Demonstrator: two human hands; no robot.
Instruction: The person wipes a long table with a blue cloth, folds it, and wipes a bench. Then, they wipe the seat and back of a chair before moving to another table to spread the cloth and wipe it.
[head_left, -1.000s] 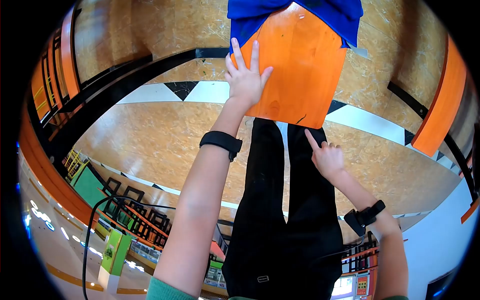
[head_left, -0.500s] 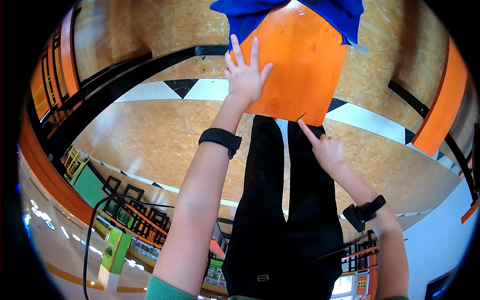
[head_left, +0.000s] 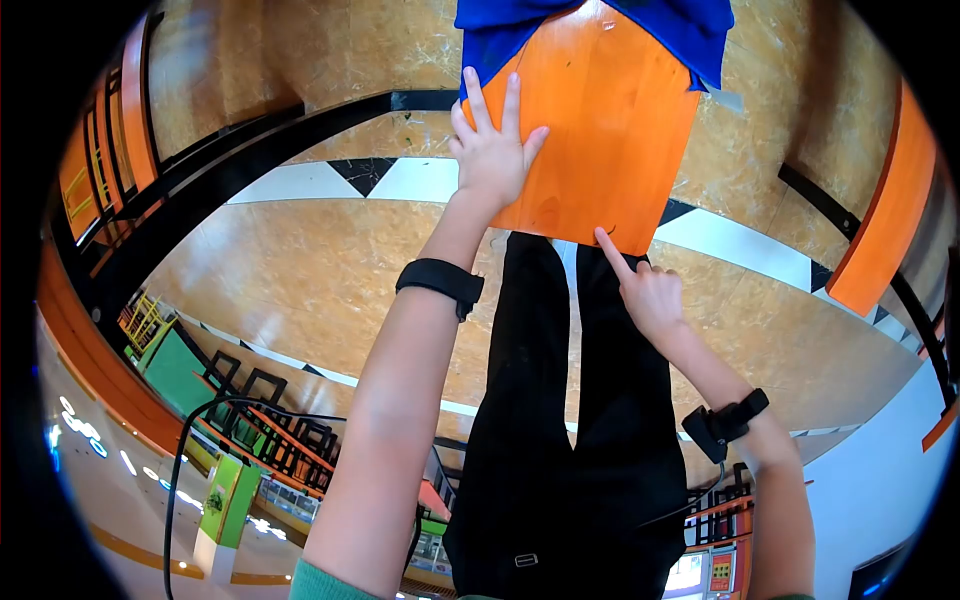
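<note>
An orange wooden board [head_left: 600, 150], or bench top, lies ahead of me at the top middle. My left hand [head_left: 492, 165] rests on its left side with the fingers spread, holding nothing. The index finger of my right hand [head_left: 655, 300] is stretched out, its tip on the board's near edge beside a thin dark mark [head_left: 612, 231]. The other fingers of that hand are curled, with nothing visible in them. Blue cloth [head_left: 680, 35] covers the far corners of the board, and its left part reaches close to my left fingertips.
My legs in black trousers [head_left: 530, 380] stand just below the board. A black metal bar [head_left: 250, 135] curves along the left, and another orange bench top [head_left: 885, 220] is at the right. Marbled tiles [head_left: 370, 260] cover the floor. A black cable [head_left: 180, 470] hangs beside my left arm.
My right fingertip has shifted slightly up onto the board's edge, and less of the dark mark shows. The board and blue cloth moved slightly right in view. My left hand stays in place.
</note>
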